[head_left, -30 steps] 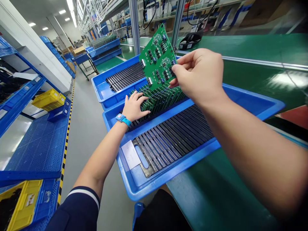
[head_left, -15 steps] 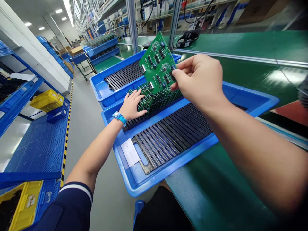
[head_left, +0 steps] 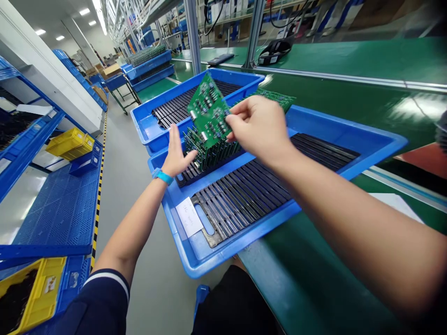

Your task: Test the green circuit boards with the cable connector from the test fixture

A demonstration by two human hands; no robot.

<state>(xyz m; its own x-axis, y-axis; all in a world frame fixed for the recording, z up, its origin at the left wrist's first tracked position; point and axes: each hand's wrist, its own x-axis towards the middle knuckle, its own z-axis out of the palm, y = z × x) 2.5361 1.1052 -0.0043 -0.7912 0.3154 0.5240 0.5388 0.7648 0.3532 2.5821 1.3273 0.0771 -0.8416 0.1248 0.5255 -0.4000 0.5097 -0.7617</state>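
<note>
My right hand (head_left: 260, 128) pinches the right edge of a green circuit board (head_left: 209, 111), held tilted above a row of upright circuit boards (head_left: 223, 156). Those boards stand in a black slotted rack along the far side of the near blue tray (head_left: 188, 270). Beside the left end of the row is my left hand (head_left: 177, 156), its fingers stretched up and thumb apart, holding nothing. A blue band circles that wrist. Nearer to me in the same tray lies a second black slotted rack (head_left: 244, 190), with a white paper slip (head_left: 189, 217) at its left end.
Behind the near tray is another blue tray (head_left: 143, 130) with black racks. A metal post (head_left: 192, 37) rises from the green bench (head_left: 349, 93). Stacked trays of boards (head_left: 148, 67) stand farther off. Blue shelving with yellow bins (head_left: 70, 143) lines the left, across the grey floor.
My right hand has moved left and down with the circuit board, toward the row's left end. My left hand has shifted left, off the boards' tops, fingers now pointing upward.
</note>
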